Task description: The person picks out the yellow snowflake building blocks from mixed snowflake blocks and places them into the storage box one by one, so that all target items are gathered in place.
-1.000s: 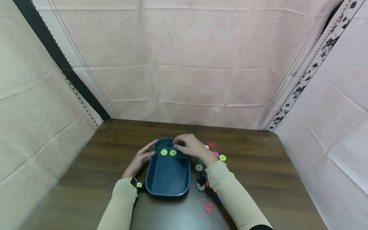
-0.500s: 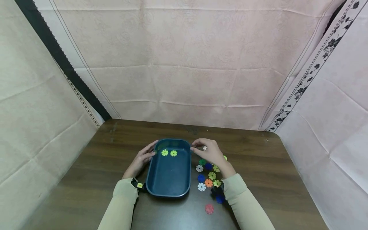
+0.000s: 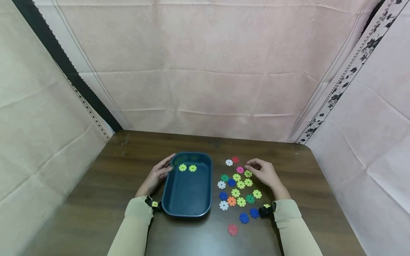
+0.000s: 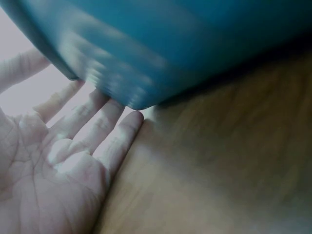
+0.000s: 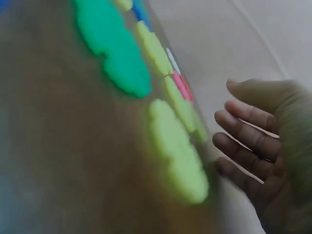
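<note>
A dark blue tray [image 3: 189, 193] with rounded corners lies on the table, two yellow-green flower-shaped discs [image 3: 192, 168] side by side near its far end. At its far left side is my left hand [image 3: 157, 175]; in the left wrist view its extended fingertips [image 4: 129, 122] touch the outer wall of the tray [image 4: 175, 44]. Above the far right edge of the scattered discs hovers my right hand [image 3: 266, 175], fingers loosely bent and nothing held. A yellow-green disc [image 3: 248, 174] lies just below its fingertips. The right wrist view shows those fingers apart, near a yellow-green disc [image 5: 178, 153].
Right of the tray, several flower-shaped discs are spread: yellow-green, white [image 3: 229, 162], red [image 3: 235, 160], pink [image 3: 240, 170], green [image 3: 250, 198], blue [image 3: 244, 218] and orange [image 3: 231, 201]. A pinkish-red disc [image 3: 232, 229] lies nearest the front. Pale cloth [image 3: 208, 89] hangs behind the wooden table [image 3: 144, 142].
My right hand has moved from over the tray's far end rightward to the loose discs, uncovering most of them. The left hand, the tray and its two discs have stayed put.
</note>
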A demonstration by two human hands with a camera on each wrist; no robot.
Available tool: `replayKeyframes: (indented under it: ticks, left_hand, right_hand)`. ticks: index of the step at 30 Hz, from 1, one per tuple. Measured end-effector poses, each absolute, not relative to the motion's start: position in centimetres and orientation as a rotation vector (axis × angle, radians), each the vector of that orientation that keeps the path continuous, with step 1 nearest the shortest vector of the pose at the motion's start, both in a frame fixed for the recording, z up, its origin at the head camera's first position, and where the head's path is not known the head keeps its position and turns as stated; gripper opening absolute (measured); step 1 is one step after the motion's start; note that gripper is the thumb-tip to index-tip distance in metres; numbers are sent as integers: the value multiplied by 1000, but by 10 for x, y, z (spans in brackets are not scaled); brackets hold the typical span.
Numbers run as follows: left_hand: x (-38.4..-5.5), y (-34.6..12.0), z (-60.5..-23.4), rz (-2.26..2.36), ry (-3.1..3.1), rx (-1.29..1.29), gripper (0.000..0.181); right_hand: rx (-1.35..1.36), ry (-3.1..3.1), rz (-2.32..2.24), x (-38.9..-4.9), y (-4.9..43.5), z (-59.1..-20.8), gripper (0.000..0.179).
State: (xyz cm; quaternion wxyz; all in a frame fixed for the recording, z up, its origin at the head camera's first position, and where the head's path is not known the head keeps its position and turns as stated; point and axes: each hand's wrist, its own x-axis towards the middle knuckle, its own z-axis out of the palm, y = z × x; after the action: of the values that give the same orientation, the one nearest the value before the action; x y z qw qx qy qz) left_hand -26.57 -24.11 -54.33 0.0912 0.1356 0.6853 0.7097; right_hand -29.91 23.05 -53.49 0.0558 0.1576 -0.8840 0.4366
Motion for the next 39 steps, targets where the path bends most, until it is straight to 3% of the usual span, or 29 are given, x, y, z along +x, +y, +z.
replayKeyframes:
  ticks: [15,39]
  left_hand:
    - [-265,-242,-541,2109,2042,370,55]
    - [-265,-240,-542,2105,2029,346,54]
  right_hand:
    - [694,-2727,1073,-302,250,-557,29]
    - [431,-2701,1261,-300,250,-558,17]
